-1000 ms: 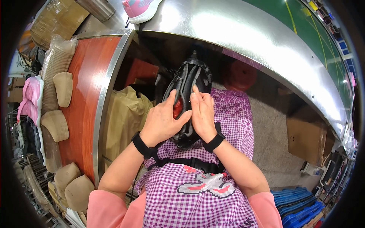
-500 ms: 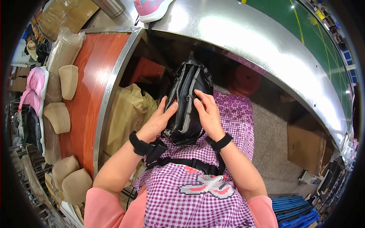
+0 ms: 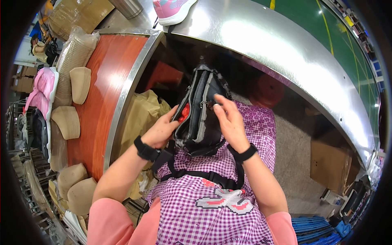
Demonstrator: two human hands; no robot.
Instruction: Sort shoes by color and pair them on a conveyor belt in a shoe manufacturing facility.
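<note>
A black bag [image 3: 212,122] with grey zip edges lies on my lap, its top unzipped so that long compartments show. My left hand [image 3: 161,130] grips the bag's left edge, fingers at the rim of the outer pocket. Inside that pocket, red items [image 3: 184,113] show; their kind I cannot make out. Close to the right-hand zip, my right hand [image 3: 231,122] has thumb and fingers bent and apart, with nothing seen in them. Both wrists wear black bands.
Curved metal table edge [image 3: 286,53] arcs ahead, carrying a pink shoe [image 3: 173,11]. At left, a red-brown wooden top [image 3: 110,69] bears stacked beige shaped pieces [image 3: 80,85]. Brown paper [image 3: 143,116] sits beside my lap; a cardboard box [image 3: 330,165] stands on the floor at right.
My left hand has shifted to the bag's left edge and pulled the outer pocket wider, exposing the red items. My right hand has moved slightly right, off the zip edge.
</note>
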